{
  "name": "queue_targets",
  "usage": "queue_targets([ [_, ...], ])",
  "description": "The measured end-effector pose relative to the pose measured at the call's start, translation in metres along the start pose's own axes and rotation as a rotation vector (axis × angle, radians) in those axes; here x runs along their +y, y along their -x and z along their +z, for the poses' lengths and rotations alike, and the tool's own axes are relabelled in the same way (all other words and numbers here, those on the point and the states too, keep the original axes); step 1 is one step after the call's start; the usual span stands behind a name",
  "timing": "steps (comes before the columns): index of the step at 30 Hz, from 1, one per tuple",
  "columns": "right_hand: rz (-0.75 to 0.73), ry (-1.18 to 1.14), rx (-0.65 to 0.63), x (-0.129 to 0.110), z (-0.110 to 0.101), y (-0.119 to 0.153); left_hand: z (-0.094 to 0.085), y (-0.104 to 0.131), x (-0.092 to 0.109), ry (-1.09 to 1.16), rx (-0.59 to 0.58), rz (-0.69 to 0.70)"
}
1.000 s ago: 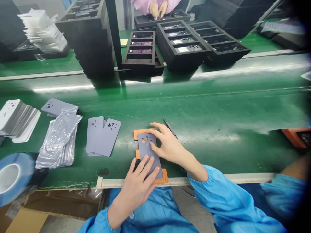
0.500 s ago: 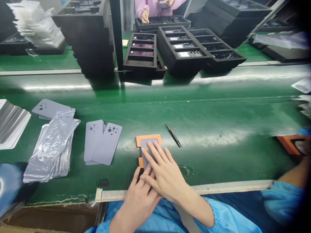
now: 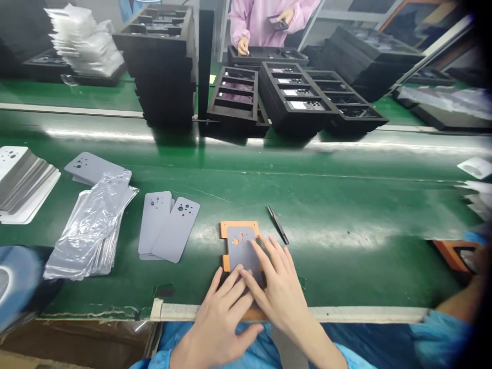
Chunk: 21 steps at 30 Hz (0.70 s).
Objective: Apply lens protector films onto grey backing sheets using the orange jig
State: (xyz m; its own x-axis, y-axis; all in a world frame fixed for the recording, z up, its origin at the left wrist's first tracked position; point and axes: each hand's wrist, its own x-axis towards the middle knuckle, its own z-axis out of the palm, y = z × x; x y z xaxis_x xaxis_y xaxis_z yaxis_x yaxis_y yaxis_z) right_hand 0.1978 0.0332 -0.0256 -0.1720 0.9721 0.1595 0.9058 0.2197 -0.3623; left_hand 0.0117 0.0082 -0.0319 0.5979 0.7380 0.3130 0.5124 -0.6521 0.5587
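A grey phone back panel (image 3: 241,251) with camera holes lies in an orange jig (image 3: 226,230) at the front edge of the green bench. My left hand (image 3: 223,312) rests with outstretched fingers on the panel's lower part. My right hand (image 3: 282,282), fingers spread, touches the panel along its right side. Neither hand grips anything. Under my hands the lower end of panel and jig is partly hidden. Black tweezers (image 3: 278,225) lie just right of the jig. To the left, several grey panels (image 3: 175,230) overlap on the bench.
Plastic-wrapped panels (image 3: 90,230) and a fanned stack of white-edged panels (image 3: 31,189) lie left, above a blue roll (image 3: 17,287). Black compartment trays (image 3: 295,97) stand across the back. A person in pink (image 3: 265,23) works there; another orange jig (image 3: 451,253) is near a person's arm at right.
My right hand has slid right and down off the panel's upper part, uncovering its camera holes. My left hand stays on the lower part. The camera view has shifted slightly.
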Motion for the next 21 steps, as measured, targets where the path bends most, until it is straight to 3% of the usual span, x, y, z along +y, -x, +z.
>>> queue_targets([
  [3,0.01,-0.099,-0.006,-0.004,-0.007,0.012,-0.003,0.004,-0.003,0.288,0.26,-0.122],
  [6,0.019,-0.249,0.0,-0.017,-0.027,0.016,-0.008,0.009,-0.007,0.556,0.467,-0.372],
  [10,-0.069,-0.478,-0.139,-0.032,-0.047,0.01,-0.018,0.01,-0.011,0.93,0.462,-0.643],
  [13,0.004,-0.487,-0.185,-0.037,-0.044,-0.002,-0.022,0.007,-0.013,1.153,0.452,-0.78],
  [18,0.161,-0.747,-0.456,-0.037,-0.024,-0.021,-0.022,0.005,-0.016,1.246,0.57,-0.797],
  [21,0.173,-0.927,-0.468,-0.028,-0.014,-0.052,-0.026,0.012,-0.021,1.173,0.701,-0.739],
])
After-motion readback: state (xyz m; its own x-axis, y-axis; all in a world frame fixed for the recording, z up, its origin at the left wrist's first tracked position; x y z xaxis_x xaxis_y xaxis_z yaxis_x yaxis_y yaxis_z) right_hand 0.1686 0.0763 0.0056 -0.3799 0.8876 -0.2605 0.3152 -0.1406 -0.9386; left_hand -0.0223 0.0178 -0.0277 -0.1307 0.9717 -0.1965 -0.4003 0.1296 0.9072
